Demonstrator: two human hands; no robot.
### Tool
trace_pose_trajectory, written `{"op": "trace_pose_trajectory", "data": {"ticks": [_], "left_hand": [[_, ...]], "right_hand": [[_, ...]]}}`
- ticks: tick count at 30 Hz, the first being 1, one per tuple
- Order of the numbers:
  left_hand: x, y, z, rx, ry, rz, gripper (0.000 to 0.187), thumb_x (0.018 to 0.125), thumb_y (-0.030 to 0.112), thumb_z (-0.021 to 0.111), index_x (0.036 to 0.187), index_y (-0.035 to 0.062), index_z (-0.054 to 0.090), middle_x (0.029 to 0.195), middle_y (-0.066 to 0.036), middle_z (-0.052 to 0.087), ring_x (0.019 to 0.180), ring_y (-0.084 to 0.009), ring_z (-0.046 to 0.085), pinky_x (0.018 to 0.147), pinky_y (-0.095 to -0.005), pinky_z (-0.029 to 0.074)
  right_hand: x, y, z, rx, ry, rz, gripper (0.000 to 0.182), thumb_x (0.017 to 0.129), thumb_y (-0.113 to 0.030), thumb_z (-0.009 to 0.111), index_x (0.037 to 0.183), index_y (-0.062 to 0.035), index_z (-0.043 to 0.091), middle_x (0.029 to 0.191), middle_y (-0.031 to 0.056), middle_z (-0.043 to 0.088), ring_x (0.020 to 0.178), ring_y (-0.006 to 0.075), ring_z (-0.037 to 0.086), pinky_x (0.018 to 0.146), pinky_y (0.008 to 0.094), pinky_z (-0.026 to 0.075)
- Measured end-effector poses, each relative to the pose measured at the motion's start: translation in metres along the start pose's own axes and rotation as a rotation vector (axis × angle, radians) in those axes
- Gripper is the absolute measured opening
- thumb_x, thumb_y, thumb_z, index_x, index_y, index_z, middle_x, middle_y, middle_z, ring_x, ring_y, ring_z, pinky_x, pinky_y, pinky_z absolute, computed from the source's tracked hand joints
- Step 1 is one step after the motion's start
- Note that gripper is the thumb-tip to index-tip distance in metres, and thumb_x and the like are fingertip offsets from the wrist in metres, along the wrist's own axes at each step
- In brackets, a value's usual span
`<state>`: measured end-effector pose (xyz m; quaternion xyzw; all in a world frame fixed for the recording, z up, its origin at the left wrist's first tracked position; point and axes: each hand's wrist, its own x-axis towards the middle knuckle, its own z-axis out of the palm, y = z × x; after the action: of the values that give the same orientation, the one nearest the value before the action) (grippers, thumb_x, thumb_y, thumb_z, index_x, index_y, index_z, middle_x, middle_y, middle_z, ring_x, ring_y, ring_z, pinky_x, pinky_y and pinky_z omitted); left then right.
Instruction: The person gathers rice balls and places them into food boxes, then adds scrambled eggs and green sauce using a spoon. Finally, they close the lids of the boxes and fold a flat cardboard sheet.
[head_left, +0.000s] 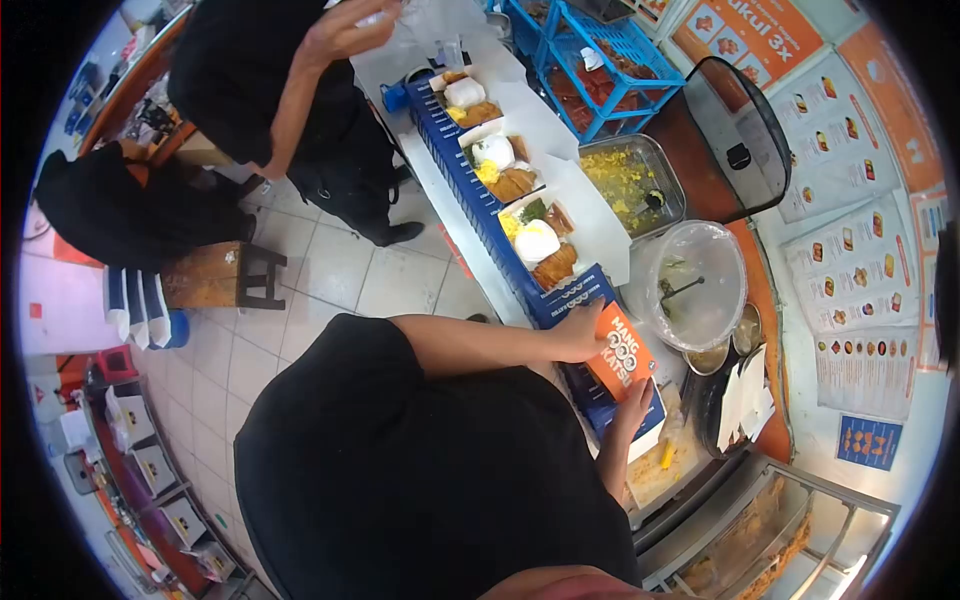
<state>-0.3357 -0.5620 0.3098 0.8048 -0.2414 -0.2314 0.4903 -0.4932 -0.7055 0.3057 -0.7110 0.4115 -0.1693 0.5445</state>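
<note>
My left hand [583, 332] grips the upper left edge of an orange-topped meal box [622, 352] with white lettering. At its lower edge, my right hand [630, 408] holds the same box, its fingers partly hidden. Blue printed cardboard [590, 398] lies under and beside it on the counter. Further along the counter stand three open meal boxes in a row, each with white rice, fried pieces and yellow egg: a near one [538, 242], a middle one [497, 165] and a far one [468, 100]. Their white lids stand folded back to the right.
A lined clear tub [690, 285] and a metal tray of yellow food [632, 180] stand behind the boxes. Blue baskets [610, 75] are beyond. At lower right is a glass-sided display case [750, 540]. A co-worker [270, 90] stands at upper left near a wooden stool [215, 272].
</note>
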Motion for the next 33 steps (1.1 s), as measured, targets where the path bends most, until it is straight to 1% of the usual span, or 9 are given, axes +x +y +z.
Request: {"op": "trace_pose_trajectory", "data": {"ticks": [5, 9, 11, 15, 17, 21, 26, 32, 33], "left_hand": [[0.011, -0.015, -0.005, -0.021, -0.112, 0.099, 0.073, 0.089, 0.025, 0.063, 0.146, -0.0075, 0.03, 0.139, -0.031, 0.045, 0.129, -0.0467, 0.043, 0.11, -0.0484, 0.035], [0.013, 0.015, -0.04, -0.167, -0.376, -0.026, 0.069, 0.094, 0.033, 0.057, 0.145, -0.0065, 0.034, 0.139, -0.032, 0.045, 0.129, -0.0471, 0.042, 0.111, -0.0491, 0.033], [0.01, 0.029, -0.051, -0.071, -0.361, -0.092, 0.071, 0.098, 0.045, 0.048, 0.145, -0.0064, 0.035, 0.137, -0.034, 0.046, 0.129, -0.0474, 0.043, 0.111, -0.0486, 0.032], [0.016, 0.052, -0.09, 0.08, -0.501, 0.049, 0.073, 0.1, 0.054, 0.04, 0.14, -0.0077, 0.042, 0.139, -0.033, 0.046, 0.132, -0.0448, 0.043, 0.11, -0.0457, 0.034], [0.031, 0.025, -0.065, -0.187, -0.472, -0.022, 0.072, 0.101, 0.053, 0.04, 0.137, -0.0091, 0.045, 0.14, -0.03, 0.048, 0.132, -0.0406, 0.046, 0.11, -0.0426, 0.035], [0.02, 0.046, -0.098, -0.239, -0.388, 0.007, 0.063, 0.104, 0.047, 0.038, 0.138, -0.0049, 0.045, 0.136, -0.023, 0.054, 0.132, -0.0338, 0.047, 0.11, -0.0389, 0.036], [-0.012, 0.007, -0.093, -0.566, -0.156, -0.029, 0.027, 0.102, 0.02, 0.049, 0.124, 0.0055, 0.055, 0.098, -0.006, 0.064, 0.089, -0.0116, 0.061, 0.076, -0.0258, 0.047], [-0.074, -0.064, -0.122, 0.108, -0.294, -0.177, 0.023, 0.092, 0.006, 0.048, 0.109, 0.0061, 0.062, 0.069, -0.011, 0.058, 0.061, -0.0172, 0.057, 0.059, -0.036, 0.044], [-0.086, -0.076, -0.128, 0.218, -0.355, -0.228, 0.025, 0.092, 0.008, 0.047, 0.112, 0.0051, 0.061, 0.076, -0.016, 0.062, 0.068, -0.0259, 0.062, 0.065, -0.0379, 0.048]], "right_hand": [[-0.007, -0.015, -0.006, -0.123, -0.043, 0.168, 0.042, 0.106, -0.029, 0.041, 0.13, 0.0015, 0.055, 0.109, 0.0078, 0.064, 0.091, 0.0139, 0.056, 0.079, 0.0274, 0.045], [-0.005, -0.012, -0.025, -0.354, 0.006, -0.008, 0.043, 0.105, -0.035, 0.041, 0.128, -0.002, 0.057, 0.101, 0.003, 0.063, 0.081, 0.0094, 0.054, 0.068, 0.0256, 0.042], [-0.022, -0.06, -0.028, -0.002, -0.014, 0.307, 0.058, 0.102, -0.052, 0.042, 0.129, -0.0037, 0.057, 0.101, 0.0065, 0.064, 0.092, 0.0142, 0.064, 0.073, 0.0282, 0.046], [-0.027, -0.061, -0.074, -0.073, -0.072, 0.511, 0.068, 0.094, -0.068, 0.047, 0.126, -0.0086, 0.055, 0.11, 0.0101, 0.065, 0.098, 0.0205, 0.067, 0.081, 0.0324, 0.049], [-0.032, -0.071, -0.078, 0.114, -0.104, 0.537, 0.071, 0.095, -0.066, 0.046, 0.136, -0.0081, 0.049, 0.117, 0.0102, 0.063, 0.103, 0.0205, 0.065, 0.082, 0.0328, 0.049], [-0.037, -0.067, -0.08, 0.385, -0.007, 0.388, 0.059, 0.101, -0.053, 0.046, 0.137, -0.0062, 0.05, 0.096, 0.0044, 0.062, 0.087, 0.015, 0.06, 0.077, 0.0298, 0.047], [-0.05, -0.023, -0.085, 0.285, 0.099, 0.278, 0.03, 0.101, -0.025, 0.056, 0.121, -0.0032, 0.06, 0.078, -0.0034, 0.051, 0.069, 0.0076, 0.048, 0.064, 0.0229, 0.041], [-0.062, -0.054, -0.052, -0.225, -0.034, -0.054, 0.016, 0.095, -0.011, 0.064, 0.108, -0.0033, 0.067, 0.074, -0.0025, 0.053, 0.064, 0.0069, 0.048, 0.059, 0.0234, 0.04], [-0.059, -0.063, -0.049, -0.349, -0.06, -0.179, 0.015, 0.091, -0.011, 0.067, 0.105, -0.0053, 0.068, 0.076, 0.0027, 0.057, 0.063, 0.0126, 0.055, 0.059, 0.0275, 0.045]]}}
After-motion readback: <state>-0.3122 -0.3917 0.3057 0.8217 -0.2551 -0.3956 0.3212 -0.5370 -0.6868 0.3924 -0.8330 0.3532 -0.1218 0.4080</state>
